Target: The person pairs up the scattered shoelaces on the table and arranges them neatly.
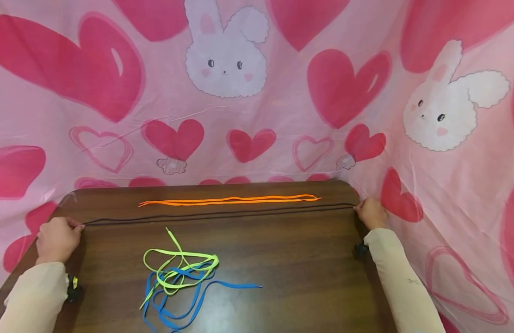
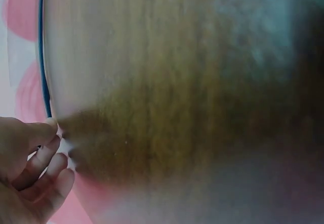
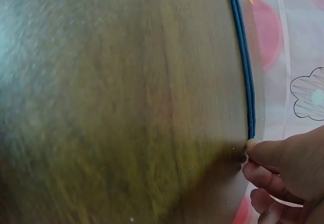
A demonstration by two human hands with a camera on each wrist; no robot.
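- Across the far part of the wooden table (image 1: 302,268), running from its left edge to its right edge, is a dark shoelace (image 3: 248,82), doubled so that two nearly parallel strands show, pulled almost straight.
- At the table's left edge, the left hand (image 1: 58,238) pinches one end of the dark shoelace between thumb and forefinger; its other fingers are bent beside them.
- At the table's right edge, near the far corner, the right hand (image 1: 372,213) grips the other end in the same way, thumb against forefinger, with the remaining fingers curled below.
- Whether the dark shoelace's middle lies on the table or hangs just above it is hard to tell from these angles.
- Nearer the table's far edge, just beyond the dark shoelace, lies an orange shoelace (image 1: 232,199), also doubled and stretched nearly straight.
- On the near part of the table, left of its middle, a yellow-green shoelace (image 1: 215,261) lies in loose loops over a blue shoelace (image 1: 240,286), whose tipped end points toward the table's right side.
- Behind the table and along its right side hangs a pink cloth (image 1: 248,111) printed with red hearts and white rabbit faces.
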